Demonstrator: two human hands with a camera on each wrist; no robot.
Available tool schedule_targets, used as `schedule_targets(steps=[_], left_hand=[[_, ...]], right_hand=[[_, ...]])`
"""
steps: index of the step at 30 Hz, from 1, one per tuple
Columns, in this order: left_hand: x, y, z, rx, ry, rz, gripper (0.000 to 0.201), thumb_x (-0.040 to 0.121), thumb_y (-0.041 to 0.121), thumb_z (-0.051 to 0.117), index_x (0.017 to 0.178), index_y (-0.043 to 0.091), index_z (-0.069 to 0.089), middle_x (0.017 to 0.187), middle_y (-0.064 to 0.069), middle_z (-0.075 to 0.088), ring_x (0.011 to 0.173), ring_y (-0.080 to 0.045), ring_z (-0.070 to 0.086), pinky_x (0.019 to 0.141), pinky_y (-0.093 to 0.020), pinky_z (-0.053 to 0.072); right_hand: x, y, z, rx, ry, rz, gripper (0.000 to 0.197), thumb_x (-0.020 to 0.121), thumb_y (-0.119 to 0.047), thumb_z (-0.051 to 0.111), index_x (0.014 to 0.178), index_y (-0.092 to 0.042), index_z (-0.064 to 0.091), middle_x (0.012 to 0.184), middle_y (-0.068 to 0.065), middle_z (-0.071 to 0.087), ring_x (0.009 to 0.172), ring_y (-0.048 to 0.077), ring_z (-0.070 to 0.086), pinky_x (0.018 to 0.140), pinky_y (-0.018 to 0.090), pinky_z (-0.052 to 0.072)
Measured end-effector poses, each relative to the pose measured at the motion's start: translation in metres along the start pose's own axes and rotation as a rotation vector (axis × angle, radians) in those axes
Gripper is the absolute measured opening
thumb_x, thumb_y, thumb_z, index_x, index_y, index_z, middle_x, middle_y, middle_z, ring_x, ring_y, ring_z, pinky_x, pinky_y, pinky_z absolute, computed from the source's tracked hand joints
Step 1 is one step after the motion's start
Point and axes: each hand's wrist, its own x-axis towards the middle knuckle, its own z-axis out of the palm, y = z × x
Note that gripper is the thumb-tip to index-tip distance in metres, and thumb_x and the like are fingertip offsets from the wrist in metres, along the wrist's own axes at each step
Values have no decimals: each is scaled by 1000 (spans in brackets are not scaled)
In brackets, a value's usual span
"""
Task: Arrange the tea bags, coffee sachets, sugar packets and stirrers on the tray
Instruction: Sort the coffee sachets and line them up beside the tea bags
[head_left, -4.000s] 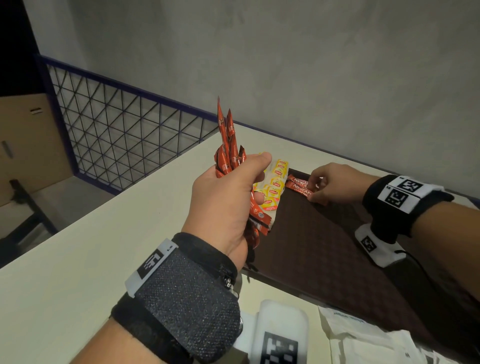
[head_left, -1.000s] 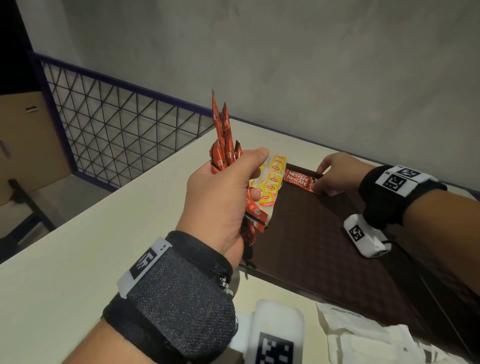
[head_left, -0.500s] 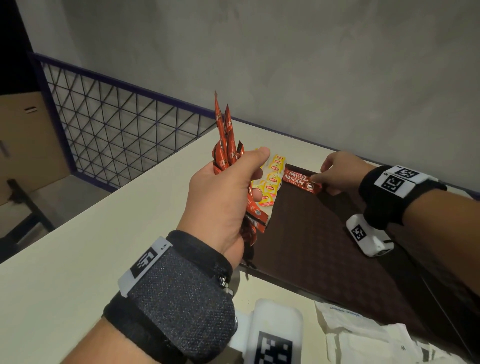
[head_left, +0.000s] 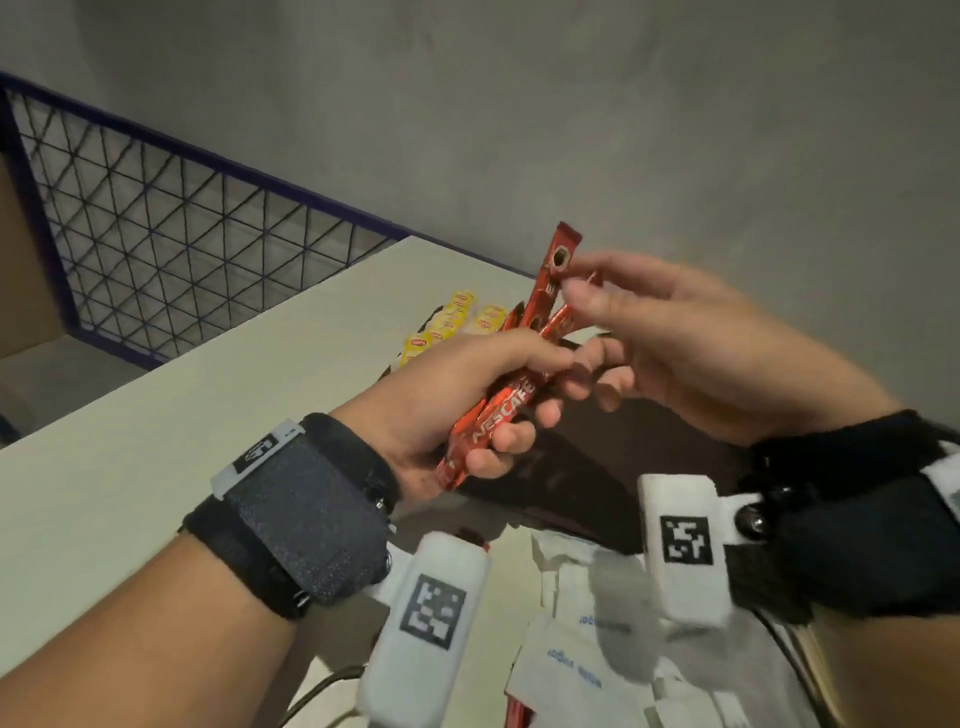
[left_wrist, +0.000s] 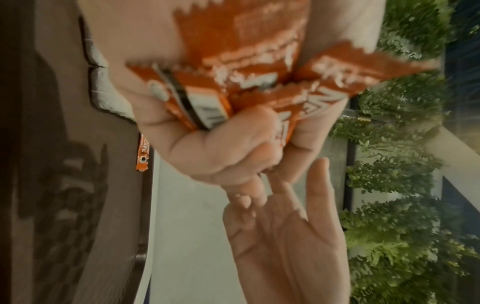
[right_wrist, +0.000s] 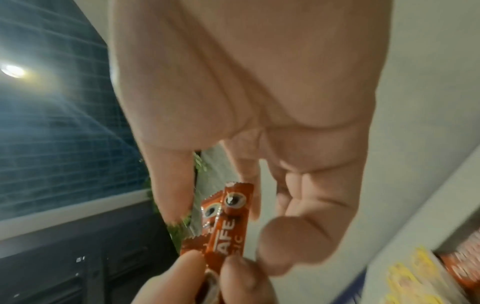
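White packets (head_left: 597, 644) lie blurred at the near edge, count unclear. The left hand (head_left: 457, 400) grips a bunch of red sachets (head_left: 511, 402) above the dark tray (head_left: 597, 467), which the hands mostly hide; three sachet ends show. The right hand (head_left: 670, 343), half a second ago at the tray's far corner, now hovers with fingers loose at the sachet tips; whether it pinches one is unclear. Beyond, about four yellow tea bags (head_left: 452, 325) lie by the tray.
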Motion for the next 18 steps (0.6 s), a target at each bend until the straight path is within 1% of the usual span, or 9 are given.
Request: schedule_targets(steps=[2,3,4,7,11,14,16,17,18], left_hand=[[-2,-1,3,4,-63,-28,23,87,29,64,92,8,72,73,-5,56,40,-7,45,30,-15,32],[-3,-2,5,5,-74,-29,24,87,28,65,94,6,73,74,-6,56,40,-7,45,30,-15,34],[-3,-3,5,7,-77,-23,26,86,28,66,97,5,74,74,-6,57,41,-7,46,30,-15,35],[-3,-6,7,-17,-82,-15,30,88,28,67,105,3,74,78,-7,59,42,-7,48,31,-16,38],[-1,-9,6,-103,-91,-23,32,89,26,71,109,2,73,81,-7,59,44,-7,54,34,-16,43],[0,-11,5,-122,-42,4,29,90,27,70,106,4,74,80,-7,60,45,-7,56,35,-17,45],[0,-11,4,-117,12,50,28,89,28,72,104,5,75,80,-7,60,46,-7,56,36,-16,45],[0,-11,4,-117,44,80,28,88,29,73,103,6,76,80,-6,61,47,-7,56,36,-16,44],[-1,-11,3,-121,73,106,28,87,30,74,102,7,76,79,-5,61,47,-7,56,36,-16,44]], right_hand=[[-16,5,2,-167,68,-108,19,89,-14,70,106,-7,67,81,14,65,63,24,59,50,32,46],[-21,7,1,-231,105,-129,12,91,-8,69,102,-4,68,77,15,65,61,23,58,48,33,46],[-25,7,-1,-273,134,-131,8,92,-5,69,99,-3,68,74,14,65,59,23,57,46,33,46],[-30,6,-11,-329,184,-87,6,90,-8,72,94,-4,70,70,9,65,57,21,56,48,35,47],[-34,4,-23,-338,217,-60,7,86,-11,75,86,-4,71,68,11,64,55,19,54,51,34,43],[-34,1,-26,-320,227,-47,11,85,-10,73,81,0,70,66,12,61,54,18,50,49,30,37],[-33,-1,-26,-380,231,-36,13,83,-14,72,75,-4,72,64,13,62,56,20,49,52,32,36],[-32,-1,-25,-433,223,-31,12,82,-16,72,74,-7,73,65,13,65,56,19,50,54,33,37],[-31,-1,-25,-491,211,-25,11,82,-18,72,74,-12,75,66,12,69,54,16,51,56,32,37]])
